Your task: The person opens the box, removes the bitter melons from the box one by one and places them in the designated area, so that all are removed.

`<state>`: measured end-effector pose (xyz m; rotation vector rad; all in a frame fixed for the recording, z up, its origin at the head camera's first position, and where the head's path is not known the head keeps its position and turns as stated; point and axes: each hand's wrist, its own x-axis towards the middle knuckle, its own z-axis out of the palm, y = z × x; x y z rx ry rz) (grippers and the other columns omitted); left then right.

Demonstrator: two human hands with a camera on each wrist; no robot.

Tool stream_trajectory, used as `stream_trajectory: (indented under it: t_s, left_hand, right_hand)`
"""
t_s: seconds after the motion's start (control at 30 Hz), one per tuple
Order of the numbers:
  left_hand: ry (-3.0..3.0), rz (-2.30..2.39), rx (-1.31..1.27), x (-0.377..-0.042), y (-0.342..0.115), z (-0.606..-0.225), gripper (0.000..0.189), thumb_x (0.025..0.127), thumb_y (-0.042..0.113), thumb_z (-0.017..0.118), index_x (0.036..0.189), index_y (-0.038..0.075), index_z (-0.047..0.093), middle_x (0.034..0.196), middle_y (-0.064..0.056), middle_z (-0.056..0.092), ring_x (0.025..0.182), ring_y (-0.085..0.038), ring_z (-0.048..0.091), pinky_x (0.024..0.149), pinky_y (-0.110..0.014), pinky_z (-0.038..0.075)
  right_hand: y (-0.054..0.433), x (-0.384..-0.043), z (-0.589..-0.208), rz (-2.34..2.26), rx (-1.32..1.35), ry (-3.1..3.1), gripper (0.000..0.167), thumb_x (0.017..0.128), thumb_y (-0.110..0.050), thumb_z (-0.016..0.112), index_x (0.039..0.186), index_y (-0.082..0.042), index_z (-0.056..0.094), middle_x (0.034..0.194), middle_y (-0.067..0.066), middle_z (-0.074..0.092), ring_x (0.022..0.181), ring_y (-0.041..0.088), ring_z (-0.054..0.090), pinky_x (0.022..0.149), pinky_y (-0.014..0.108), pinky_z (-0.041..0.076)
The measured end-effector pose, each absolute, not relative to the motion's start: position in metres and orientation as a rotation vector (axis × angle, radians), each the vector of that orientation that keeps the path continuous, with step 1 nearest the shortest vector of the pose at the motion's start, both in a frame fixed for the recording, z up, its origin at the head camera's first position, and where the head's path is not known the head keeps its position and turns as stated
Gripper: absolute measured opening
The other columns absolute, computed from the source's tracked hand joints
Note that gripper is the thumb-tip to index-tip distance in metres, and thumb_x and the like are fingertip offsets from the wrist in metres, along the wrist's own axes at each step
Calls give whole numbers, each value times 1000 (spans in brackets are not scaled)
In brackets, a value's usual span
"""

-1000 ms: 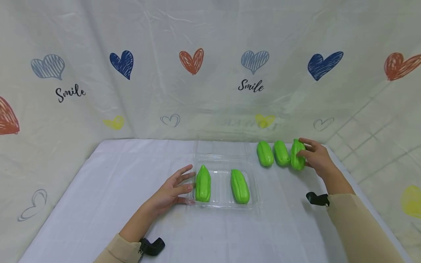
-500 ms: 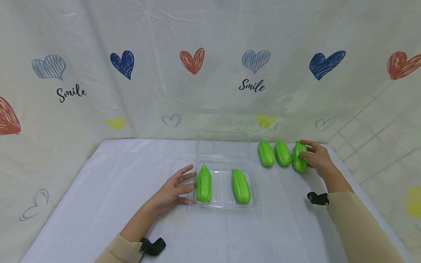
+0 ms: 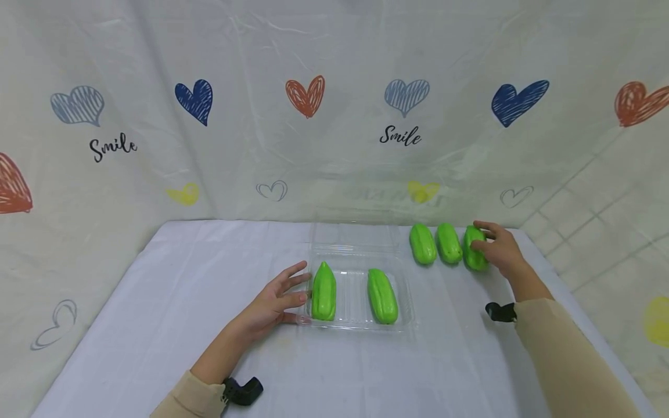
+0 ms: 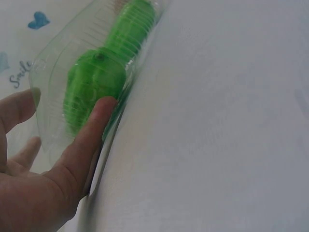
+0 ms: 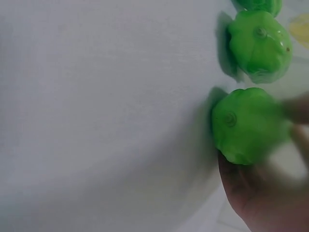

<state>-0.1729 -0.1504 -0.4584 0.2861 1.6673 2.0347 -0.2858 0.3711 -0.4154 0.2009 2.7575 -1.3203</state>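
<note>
A pale sheet (image 3: 334, 35) hangs like a wall at the back and sides. It has red hearts (image 3: 305, 97), blue hearts (image 3: 194, 103) and yellow hearts (image 3: 423, 191), and the word "Smile" (image 3: 399, 136) twice. A white cloth (image 3: 130, 325) covers the table. The light is soft and a bit gray.

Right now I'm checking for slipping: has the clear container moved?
No; in the head view, the clear container keeps its place against the middle orange heart.

light: dim, diffuse | shadow: beside right sleeve (image 3: 561, 351) | glints: container (image 3: 355, 328) | right-wrist view: partly blurred
</note>
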Motion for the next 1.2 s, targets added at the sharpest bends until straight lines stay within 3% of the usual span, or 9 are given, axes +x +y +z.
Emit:
stream_trajectory:
  t_s: [0.53,0.77,1.03,1.2]
  left_hand:
    - [1683,2025,281,-173,-150,-456,76,98,8,61,160,25,19,163,-10,23,142,-40,38,86,-49,58]
    - [1679,2023,290,-173,-151,-458,76,98,8,61,160,25,19,163,-10,23,142,-41,38,87,-50,57]
    - [1685,2020,286,-173,-151,-457,76,98,8,60,160,25,19,163,-10,23,142,-41,38,88,-51,57]
    - [1684,2025,279,-173,-150,-456,76,98,7,60,160,25,20,163,-10,24,142,-41,37,88,-51,57]
  right_hand:
    - [367,-281,-412,-1153,193,2815,64,101,-26,50,157,-5,26,157,37,18,141,60,19,109,70,28]
    - [365,-272,-406,-1048,181,2875,67,100,-28,53,157,-4,25,159,35,16,139,60,24,105,71,32]
    - [349,-259,-387,-1032,111,3005,63,100,-30,55,155,-8,33,158,31,25,138,58,28,99,73,36]
    - [324,-246,-372,-1186,25,3047,58,99,-24,58,152,-9,40,158,24,32,139,53,34,103,70,37]
